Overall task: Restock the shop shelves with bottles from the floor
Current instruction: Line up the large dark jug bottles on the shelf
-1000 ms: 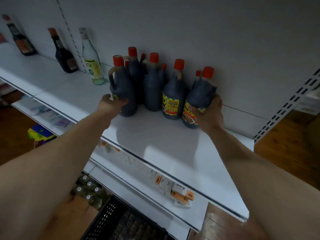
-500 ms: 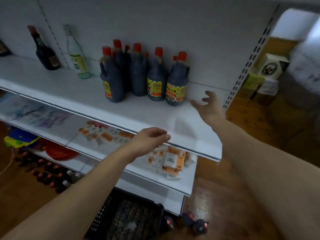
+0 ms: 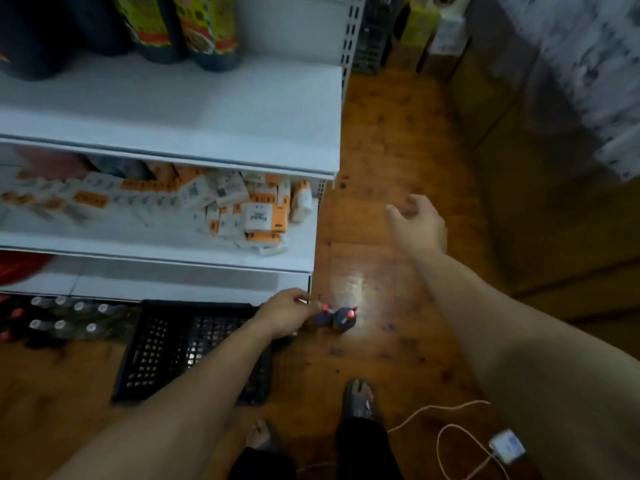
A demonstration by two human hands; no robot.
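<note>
**Two Bottles on the Floor at the Shelf's Corner**

A worn, reddish-brown wooden floor (image 3: 391, 140) is seen from above, with a white metal shelving unit (image 3: 207, 109) filling the left half of the view. On the top shelf, at the far left, the bases of several dark plastic bottles with yellow and red labels (image 3: 207, 32) are lined up against the back panel. The shelf below is covered with a loose heap of small white and orange cartons (image 3: 258, 220). Under the lowest shelf, at the left, rows of small capped bottles (image 3: 65, 317) are packed on the floor, and a black plastic lattice crate (image 3: 180, 351) is set just to their right.

Two small dark bottles with red caps (image 3: 334, 317) are stood side by side on the floor, just right of the crate and near the shelf's right corner. The left hand (image 3: 285, 315) is stretched down to them, its curled fingers at the cap of the left bottle; whether it is gripped cannot be told through the blur. The right hand (image 3: 417, 225) is held above bare floor farther off, slack and loosely spread, with nothing in it.

At the near edge, two feet in dark sandals (image 3: 360, 400) are planted on the boards, and a pale cable with a white plug (image 3: 505, 446) is coiled at the near right.
</note>
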